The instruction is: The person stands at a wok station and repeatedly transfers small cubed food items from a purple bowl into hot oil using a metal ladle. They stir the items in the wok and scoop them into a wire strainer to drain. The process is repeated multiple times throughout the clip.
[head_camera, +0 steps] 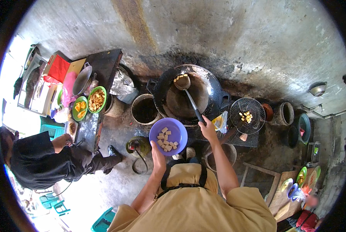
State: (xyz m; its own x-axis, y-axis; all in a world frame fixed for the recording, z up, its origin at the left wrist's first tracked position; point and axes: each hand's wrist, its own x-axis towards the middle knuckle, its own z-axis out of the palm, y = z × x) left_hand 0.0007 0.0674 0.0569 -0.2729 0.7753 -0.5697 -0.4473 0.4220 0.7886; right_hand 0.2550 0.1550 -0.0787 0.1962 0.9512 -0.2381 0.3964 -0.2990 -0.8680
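Observation:
My left hand [158,156] holds a purple plastic bowl [183,136] by its lower left rim, with several pale cubes [165,142] inside. My right hand [208,129] grips the black handle end of a metal ladle [192,101]. Its round head rests inside a large blackened wok [173,108]. Along the upper left edge of the ladle's head lies a row of yellowish cubes [181,76]. Right of the wok, a wire strainer [255,104] holds several small yellow pieces [246,117]. Between strainer and wok lies a clear plastic packet with a yellow label [220,121].
A person in black [39,162] stands at the left beside a dark counter [87,127] bearing green plates of food [97,99]. A bucket [145,109] stands left of the wok, a gas cylinder [138,146] below it. Another person [307,220] is at the lower right.

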